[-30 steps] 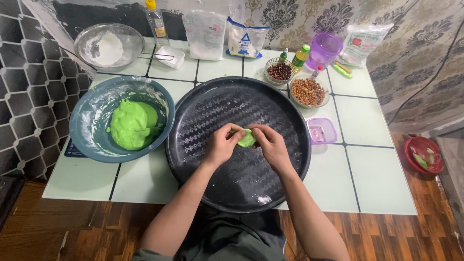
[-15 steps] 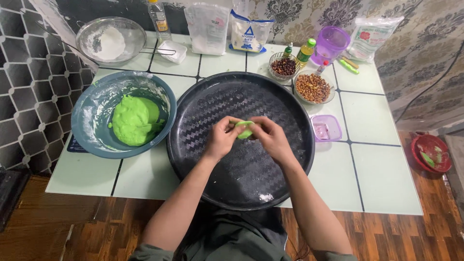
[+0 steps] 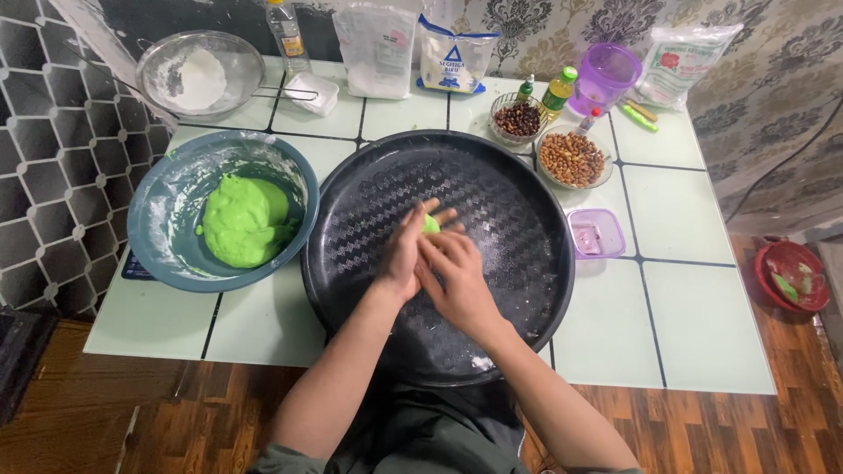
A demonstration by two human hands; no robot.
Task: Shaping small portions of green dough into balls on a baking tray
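Tiled white table (image 3: 694, 316) on wood floor (image 3: 176, 412), both hands' grip pinching green dough (image 3: 430, 225) over black tray (image 3: 527, 211)

Both bare forearms are reaching forward from the bottom of the view and converging toward the middle, elbows spread wide apart and sleeves showing only at the lower edge. The left hand (image 3: 406, 250) is standing on its edge, palm turned inward toward the other, fingers extended and pointing forward and slightly right. The right hand (image 3: 455, 276) is lying against it, back facing up, fingers curling over toward the left palm. The two palms are pressing together, touching along the fingers, with both wrists held fairly straight in line with the forearms.
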